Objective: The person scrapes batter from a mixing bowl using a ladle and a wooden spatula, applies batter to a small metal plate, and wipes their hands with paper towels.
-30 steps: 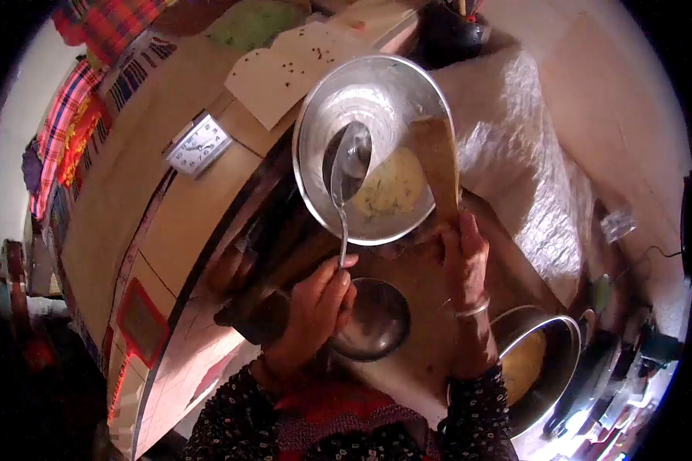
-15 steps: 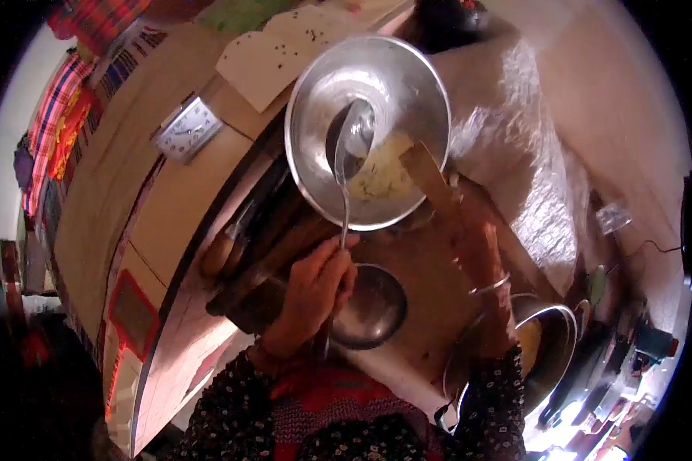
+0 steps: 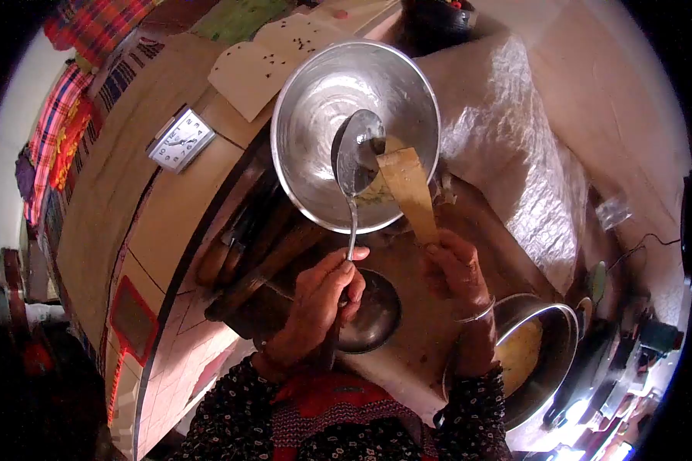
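Observation:
My left hand (image 3: 327,296) is closed round the handle of a large metal spoon (image 3: 360,146), whose bowl hangs inside a wide steel bowl (image 3: 307,188). The fingers of my right hand (image 3: 452,265) grip a flat wooden spatula (image 3: 409,188); its broad end reaches into the same bowl, close to the spoon. Pale yellow food with green bits (image 3: 377,192) lies low in the bowl, partly covered by both tools. Below, near my left hand, sits a round metal ladle or small bowl (image 3: 373,319).
At the lower right stands a pot (image 3: 567,346) holding yellow food. A white clock (image 3: 182,141) and a red-framed object (image 3: 134,321) lie on the left ledge. Logs (image 3: 265,265) are beside the bowl. Silvery sheeting (image 3: 542,207) spreads on the right, with a dark pot (image 3: 438,27) behind.
The spatula has swung toward the spoon, and its end now meets or overlaps the spoon's edge. My right hand has shifted left from its place half a second ago. Less yellow food shows.

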Demonstrator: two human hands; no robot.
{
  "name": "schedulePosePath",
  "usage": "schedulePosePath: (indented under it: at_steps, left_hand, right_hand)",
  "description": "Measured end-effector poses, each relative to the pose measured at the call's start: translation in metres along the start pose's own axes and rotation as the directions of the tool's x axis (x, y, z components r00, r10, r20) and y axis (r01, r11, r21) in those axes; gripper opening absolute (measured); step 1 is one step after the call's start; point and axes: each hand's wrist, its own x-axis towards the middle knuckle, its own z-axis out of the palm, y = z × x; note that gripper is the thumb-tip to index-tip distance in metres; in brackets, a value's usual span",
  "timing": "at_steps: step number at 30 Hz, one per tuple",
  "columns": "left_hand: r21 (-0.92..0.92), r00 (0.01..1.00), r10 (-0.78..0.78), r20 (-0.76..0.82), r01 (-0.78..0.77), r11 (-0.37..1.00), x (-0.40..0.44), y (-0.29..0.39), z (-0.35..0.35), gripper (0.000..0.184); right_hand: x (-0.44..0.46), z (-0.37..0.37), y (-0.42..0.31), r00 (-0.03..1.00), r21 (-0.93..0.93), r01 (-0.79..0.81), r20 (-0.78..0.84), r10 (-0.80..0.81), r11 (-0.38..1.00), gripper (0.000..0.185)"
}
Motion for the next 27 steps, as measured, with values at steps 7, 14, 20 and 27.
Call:
schedulePosePath:
  at_steps: [7,14,20,27]
  left_hand:
    - [-0.105,0.999,-0.024,-0.022,0.022,0.994,0.000,-0.002,0.005,0.033]
    - [-0.244,0.998,-0.004,-0.070,-0.013,0.970,0.018,-0.024,0.027,0.027]
    - [-0.158,0.968,0.031,-0.250,-0.073,0.985,0.048,-0.057,0.065,0.018]
    - [-0.267,0.899,-0.043,-0.436,-0.084,0.960,0.080,-0.097,0.106,0.019]
  right_hand:
    - [0.004,-0.010,0.017,0.999,0.001,-0.009,-0.052,0.009,1.000,0.011]
    - [-0.005,-0.028,0.036,0.969,-0.161,0.179,-0.144,-0.202,0.971,0.011]
    - [-0.022,-0.039,0.035,0.900,-0.280,0.282,-0.254,-0.354,0.918,0.015]
    - [-0.037,-0.056,0.031,0.866,-0.489,0.240,-0.283,-0.413,0.839,0.024]
